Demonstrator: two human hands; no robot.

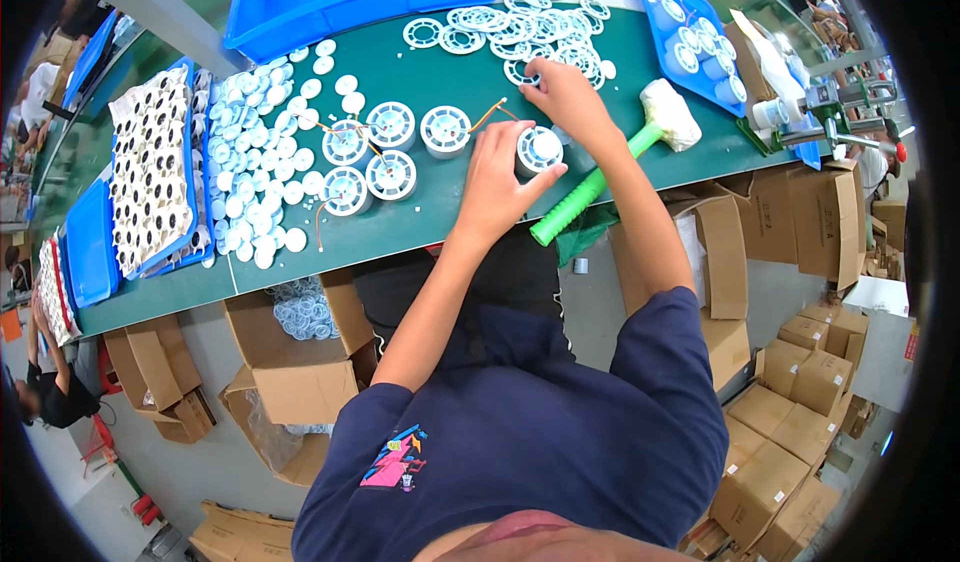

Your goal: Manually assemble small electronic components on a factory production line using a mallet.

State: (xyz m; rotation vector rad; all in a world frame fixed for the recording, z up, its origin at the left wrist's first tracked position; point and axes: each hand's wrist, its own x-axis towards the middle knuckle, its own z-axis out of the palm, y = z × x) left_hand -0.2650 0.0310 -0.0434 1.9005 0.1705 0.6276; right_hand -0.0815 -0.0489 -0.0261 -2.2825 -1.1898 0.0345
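My left hand (495,187) is wrapped round the side of a white cylindrical part (540,148) at the table's near edge, thumb on its near side. This part has a round cap raised in the middle of its top. Farther off, the fingers of my right hand (568,102) are bent together at the edge of a flat slotted ring (518,73), at the near left of a ring pile (540,27). Left of my hands stand several slotted-top cylindrical parts (391,124), some with thin orange-brown wires (487,114).
A white-headed mallet with a green handle (590,192) lies right of my hands. White discs (250,132) spread at the left, beside a tray of white parts with dark centres (152,167). Blue bins (370,7) stand at the back, and a clamp (840,122) at the right. Cardboard boxes (300,342) sit below.
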